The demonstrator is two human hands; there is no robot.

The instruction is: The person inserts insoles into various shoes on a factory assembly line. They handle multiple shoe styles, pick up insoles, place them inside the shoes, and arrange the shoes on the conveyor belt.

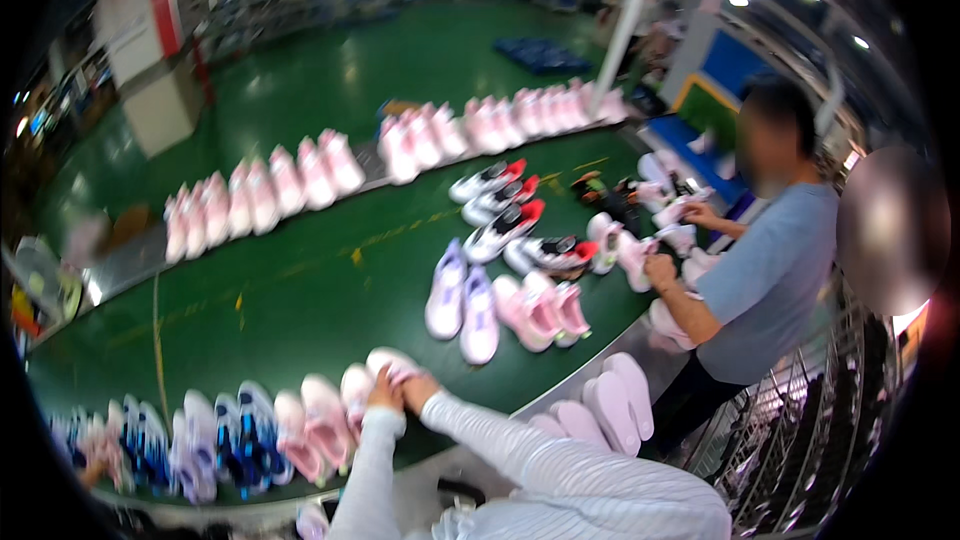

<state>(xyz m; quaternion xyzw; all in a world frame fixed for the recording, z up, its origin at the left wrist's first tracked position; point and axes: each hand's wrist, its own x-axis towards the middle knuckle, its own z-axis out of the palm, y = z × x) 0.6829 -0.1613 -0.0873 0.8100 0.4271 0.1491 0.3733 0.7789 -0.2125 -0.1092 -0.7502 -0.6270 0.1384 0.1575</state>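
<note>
Both my hands are together at the near edge of the green table, closed around a pale pink sneaker [388, 356]. My left hand [383, 393] grips its near end, and my right hand [421, 390] is on its right side; blur hides the exact finger positions. Just left of this shoe stands another pale pink sneaker [357, 385], followed by a pair of pink sneakers [322, 410]. Beyond my hands is a pair of lavender sneakers [462, 305]. More pink sneakers [540, 310] lie to their right.
Dark blue and pale shoes [240, 430] line the near left edge. White-black-red sneakers [500, 225] lie mid-table. Pink shoes [260, 195] stand along the far metal ledge. At right, a co-worker [770, 250] handles pink shoes beside a wire rack [790, 440]. Pale soles [615, 405] stand near my right arm.
</note>
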